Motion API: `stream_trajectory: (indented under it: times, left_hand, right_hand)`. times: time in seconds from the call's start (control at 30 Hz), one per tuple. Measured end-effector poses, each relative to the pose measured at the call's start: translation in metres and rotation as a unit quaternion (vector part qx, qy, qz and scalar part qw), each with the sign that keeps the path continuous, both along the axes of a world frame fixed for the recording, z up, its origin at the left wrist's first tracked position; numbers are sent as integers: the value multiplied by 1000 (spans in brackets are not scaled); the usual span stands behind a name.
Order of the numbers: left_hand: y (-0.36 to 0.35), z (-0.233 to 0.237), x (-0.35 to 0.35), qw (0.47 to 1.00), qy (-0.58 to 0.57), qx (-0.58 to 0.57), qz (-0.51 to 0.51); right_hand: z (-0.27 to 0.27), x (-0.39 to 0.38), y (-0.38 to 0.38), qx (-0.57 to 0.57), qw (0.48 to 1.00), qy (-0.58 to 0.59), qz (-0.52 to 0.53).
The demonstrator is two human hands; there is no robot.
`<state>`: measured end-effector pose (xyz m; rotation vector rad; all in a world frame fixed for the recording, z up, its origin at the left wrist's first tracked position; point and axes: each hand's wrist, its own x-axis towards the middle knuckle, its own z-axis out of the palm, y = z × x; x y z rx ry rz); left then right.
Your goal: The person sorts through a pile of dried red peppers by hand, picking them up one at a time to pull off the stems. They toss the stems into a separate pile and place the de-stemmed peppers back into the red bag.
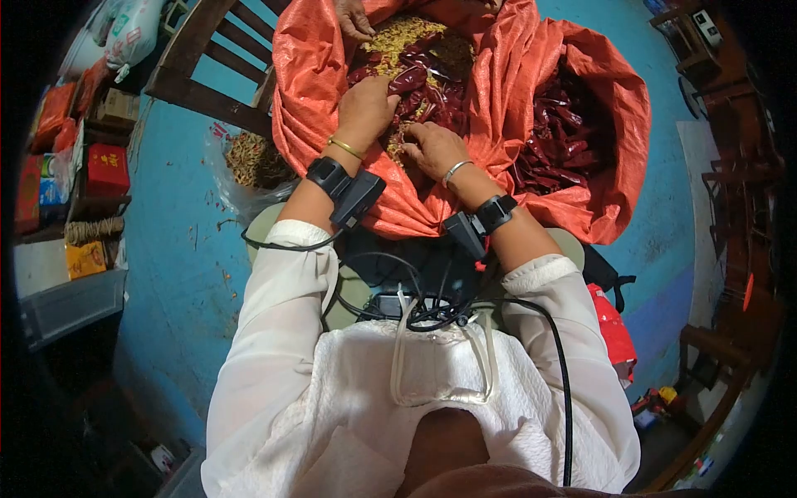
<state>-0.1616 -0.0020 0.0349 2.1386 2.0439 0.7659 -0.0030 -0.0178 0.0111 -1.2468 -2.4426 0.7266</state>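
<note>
Dried red chilies (427, 104) and yellow chili seeds (407, 37) lie in an orange woven sack (311, 79) before me. At the chilies' left side is my left hand (365, 109), its fingers curled down and closed; what they hold is hidden. A dark red chili (408, 80) lies right by its fingertips. Lower and to the right, my right hand (436, 151) reaches palm down over chilies and seeds, fingers bent but apart. Nothing shows in its grasp. Another person's hand (354, 18) touches the seeds at the sack's far edge.
A second orange sack (627, 108) of dried chilies adjoins on the right. A clear plastic bag (249, 162) of brownish stems sits on the blue floor (178, 241) at left, below a wooden chair (212, 62). Shelves with boxes stand far left, wooden furniture far right. Black cables (427, 311) cross my lap.
</note>
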Motion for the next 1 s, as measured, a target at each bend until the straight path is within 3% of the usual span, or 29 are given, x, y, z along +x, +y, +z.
stream_trajectory:
  times: [0.07, 0.2, 0.27, 0.33, 0.4, 0.5, 0.57, 0.67, 0.77, 0.83, 0.93, 1.0]
  left_hand:
    - [-3, 12, 5, 999, 15, -29, 4]
    - [-9, 16, 9, 999, -25, 7, -30]
    - [-11, 24, 13, 1000, 4, -23, -11]
    - [-7, 19, 15, 997, -34, 48, -49]
    - [-6, 25, 22, 987, -157, -39, -21]
    - [-2, 28, 30, 962, -269, -52, -10]
    - [7, 2, 26, 971, -236, -12, -28]
    - [-3, 21, 38, 950, -300, -83, -41]
    - [-14, 34, 43, 943, -306, -126, -42]
    - [-18, 33, 45, 882, -435, -177, -43]
    - [-17, 17, 41, 856, -491, -149, -61]
    - [-20, 25, 43, 830, -522, -189, -58]
  right_hand:
    - [0, 1, 4, -6, 998, -60, -31]
    - [-15, 7, 11, 10, 998, -30, -60]
    - [-23, 5, 15, 52, 997, 25, -51]
    - [-16, 5, 13, 58, 988, 126, -73]
    - [-3, 11, 14, 24, 974, 208, -89]
    - [25, 32, 14, 27, 952, 275, -132]
    - [23, 45, 20, -71, 925, 323, -187]
    - [41, 57, 18, -5, 922, 332, -199]
    - [44, 61, 11, -67, 920, 320, -218]
    - [42, 60, 10, -64, 919, 327, -211]
    - [43, 64, 8, -55, 919, 336, -197]
    - [39, 69, 8, -99, 902, 371, -200]
